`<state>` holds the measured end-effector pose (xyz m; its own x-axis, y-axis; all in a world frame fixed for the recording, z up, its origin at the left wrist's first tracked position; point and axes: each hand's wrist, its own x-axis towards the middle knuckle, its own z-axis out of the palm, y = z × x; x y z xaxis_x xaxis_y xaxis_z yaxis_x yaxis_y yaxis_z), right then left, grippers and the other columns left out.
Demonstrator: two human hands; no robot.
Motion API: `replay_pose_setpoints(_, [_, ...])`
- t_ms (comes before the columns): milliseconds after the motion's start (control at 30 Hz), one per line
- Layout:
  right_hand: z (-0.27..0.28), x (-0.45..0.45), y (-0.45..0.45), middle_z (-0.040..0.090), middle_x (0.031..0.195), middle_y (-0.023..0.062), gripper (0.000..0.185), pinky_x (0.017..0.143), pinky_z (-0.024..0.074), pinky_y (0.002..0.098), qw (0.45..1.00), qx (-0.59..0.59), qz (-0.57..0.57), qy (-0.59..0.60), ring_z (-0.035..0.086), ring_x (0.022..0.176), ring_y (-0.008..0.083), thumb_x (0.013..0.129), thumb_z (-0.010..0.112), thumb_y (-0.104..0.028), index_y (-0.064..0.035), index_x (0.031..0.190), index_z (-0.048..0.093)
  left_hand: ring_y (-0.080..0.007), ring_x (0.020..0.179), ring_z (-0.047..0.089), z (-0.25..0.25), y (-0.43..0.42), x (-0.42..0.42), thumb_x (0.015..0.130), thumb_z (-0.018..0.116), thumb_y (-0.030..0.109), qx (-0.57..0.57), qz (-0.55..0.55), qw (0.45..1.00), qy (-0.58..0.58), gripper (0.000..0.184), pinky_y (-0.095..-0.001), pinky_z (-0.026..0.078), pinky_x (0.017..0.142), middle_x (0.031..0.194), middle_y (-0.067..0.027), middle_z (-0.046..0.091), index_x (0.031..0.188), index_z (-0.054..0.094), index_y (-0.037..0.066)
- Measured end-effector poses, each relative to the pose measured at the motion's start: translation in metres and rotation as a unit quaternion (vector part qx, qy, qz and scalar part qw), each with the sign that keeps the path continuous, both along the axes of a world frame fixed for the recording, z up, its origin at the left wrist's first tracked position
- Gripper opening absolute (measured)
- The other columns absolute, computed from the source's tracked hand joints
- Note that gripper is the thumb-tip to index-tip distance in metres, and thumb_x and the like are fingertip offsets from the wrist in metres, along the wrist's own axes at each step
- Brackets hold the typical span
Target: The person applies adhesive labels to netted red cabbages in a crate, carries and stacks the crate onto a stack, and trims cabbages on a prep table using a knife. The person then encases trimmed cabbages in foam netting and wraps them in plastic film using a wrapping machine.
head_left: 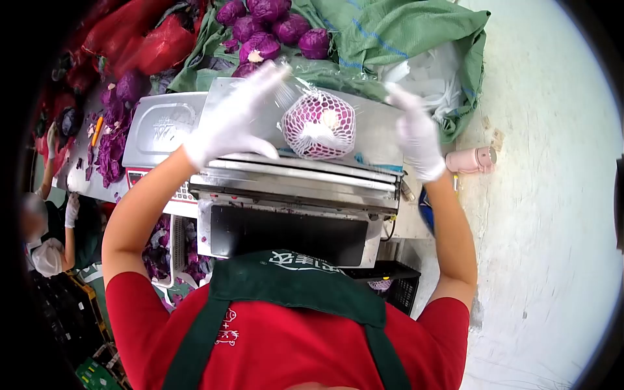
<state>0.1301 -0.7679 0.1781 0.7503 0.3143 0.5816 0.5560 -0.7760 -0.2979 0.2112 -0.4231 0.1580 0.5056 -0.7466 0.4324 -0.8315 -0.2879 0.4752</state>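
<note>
A purple cabbage in a white foam net [318,125] sits on the metal bed [383,133] of a wrapping machine, between my hands. Clear plastic film [354,84] shows around and behind it. My left hand [237,120], in a white glove, is at the cabbage's left with fingers stretched out and thumb spread. On the other side my right hand [416,133], also gloved, is raised with its fingers stretched out and partly blurred by motion. Neither hand touches the cabbage. Whether the fingertips touch the film is unclear.
Loose purple cabbages [266,29] lie behind the machine, beside a green woven sack [403,32]. A scale [162,130] stands at left, near red net bags [140,39]. A pink bottle [471,159] lies at right. A co-worker's gloved hand [71,211] shows far left.
</note>
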Motion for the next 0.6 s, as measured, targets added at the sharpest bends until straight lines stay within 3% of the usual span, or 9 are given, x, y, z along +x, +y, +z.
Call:
replay_pose_setpoints(67, [-0.045, 0.022, 0.009, 0.054, 0.127, 0.0210, 0.072, 0.094, 0.0496, 0.0380, 0.974, -0.212, -0.015, 0.083, 0.057, 0.112, 0.0326, 0.074, 0.058, 0.008, -0.0111, 0.141, 0.041, -0.0352, 0.143, 0.022, -0.033, -0.029, 0.009, 0.047, 0.093, 0.031, 0.107, -0.031, 0.991, 0.071, 0.131, -0.0435, 0.023, 0.117, 0.152, -0.0194, 0.028, 0.152, 0.016, 0.011])
replay_pose_setpoints(100, [-0.046, 0.023, 0.029, 0.053, 0.130, 0.0218, 0.080, 0.099, 0.0462, 0.0375, 0.968, -0.166, -0.025, 0.189, 0.053, 0.118, 0.0351, 0.075, 0.062, 0.004, -0.0124, 0.147, 0.032, -0.0306, 0.140, 0.030, -0.048, -0.041, 0.010, 0.049, 0.093, 0.028, 0.018, -0.059, 0.961, 0.269, 0.126, -0.0387, 0.028, 0.115, 0.151, -0.0173, 0.033, 0.151, 0.020, 0.011])
replay_pose_setpoints(200, [-0.083, 0.035, 0.029, 0.046, 0.138, 0.0205, 0.083, 0.104, 0.0423, 0.0358, 0.949, 0.152, 0.079, 0.266, 0.051, 0.123, 0.0319, 0.081, 0.065, -0.003, -0.0123, 0.151, 0.020, -0.0199, 0.129, 0.044, -0.063, -0.058, 0.014, 0.059, 0.091, 0.021, -0.180, -0.066, 0.880, 0.435, 0.110, -0.0327, 0.035, 0.110, 0.143, -0.0096, 0.043, 0.147, 0.027, 0.007])
replay_pose_setpoints(300, [-0.034, 0.009, 0.038, 0.043, 0.141, 0.0180, 0.083, 0.107, 0.0377, 0.0333, 0.887, 0.208, 0.068, 0.406, 0.047, 0.127, 0.0263, 0.085, 0.070, -0.013, -0.0050, 0.149, 0.018, -0.0170, 0.122, 0.048, -0.037, -0.052, -0.003, 0.078, 0.080, 0.022, -0.202, -0.035, 0.749, 0.630, 0.083, -0.0326, 0.039, 0.106, 0.133, -0.0096, 0.050, 0.143, 0.032, 0.002])
replay_pose_setpoints(367, [-0.029, -0.024, 0.045, 0.046, 0.140, 0.0149, 0.085, 0.108, 0.0372, 0.0329, 0.865, 0.234, 0.130, 0.424, 0.046, 0.128, 0.0216, 0.082, 0.074, -0.017, -0.0017, 0.148, 0.022, -0.0163, 0.119, 0.049, -0.024, -0.039, -0.037, 0.085, 0.073, 0.030, -0.154, -0.008, 0.757, 0.635, 0.074, -0.0341, 0.040, 0.105, 0.130, -0.0088, 0.052, 0.141, 0.034, 0.002])
replay_pose_setpoints(433, [-0.011, -0.059, 0.058, 0.048, 0.140, 0.0114, 0.083, 0.108, 0.0388, 0.0328, 0.834, 0.205, 0.146, 0.491, 0.046, 0.126, 0.0181, 0.080, 0.077, -0.019, -0.0023, 0.145, 0.028, -0.0122, 0.098, 0.059, -0.019, -0.023, -0.075, 0.089, 0.058, 0.052, -0.109, -0.008, 0.687, 0.718, 0.069, -0.0248, 0.050, 0.072, 0.116, -0.0054, 0.059, 0.140, 0.038, 0.010])
replay_pose_setpoints(467, [-0.011, -0.085, 0.062, 0.045, 0.141, 0.0100, 0.089, 0.111, 0.0348, 0.0333, 0.721, 0.330, 0.097, 0.601, 0.044, 0.128, 0.0174, 0.077, 0.080, -0.029, -0.0030, 0.145, 0.029, -0.0104, 0.088, 0.062, -0.004, -0.014, -0.094, 0.089, 0.047, 0.065, -0.045, -0.009, 0.629, 0.776, 0.071, -0.0199, 0.048, 0.057, 0.109, -0.0043, 0.063, 0.139, 0.041, 0.014])
replay_pose_setpoints(500, [-0.012, -0.104, 0.065, 0.049, 0.137, 0.0109, 0.083, 0.105, 0.0421, 0.0341, 0.713, 0.339, 0.101, 0.606, 0.049, 0.123, 0.0180, 0.079, 0.077, -0.018, -0.0033, 0.145, 0.030, -0.0098, 0.082, 0.063, 0.005, -0.007, -0.105, 0.088, 0.040, 0.072, 0.030, -0.011, 0.559, 0.829, 0.074, -0.0175, 0.045, 0.051, 0.104, -0.0038, 0.065, 0.136, 0.045, 0.016])
replay_pose_setpoints(600, [-0.025, -0.156, 0.079, 0.054, 0.131, 0.0131, 0.073, 0.093, 0.0516, 0.0329, 0.477, 0.472, 0.058, 0.739, 0.059, 0.112, 0.0203, 0.082, 0.067, -0.009, -0.0042, 0.145, 0.030, -0.0141, 0.062, 0.063, -0.009, -0.007, -0.151, 0.083, 0.034, 0.081, 0.026, 0.080, 0.417, 0.905, 0.079, -0.0222, 0.048, 0.047, 0.093, -0.0060, 0.068, 0.122, 0.058, 0.016])
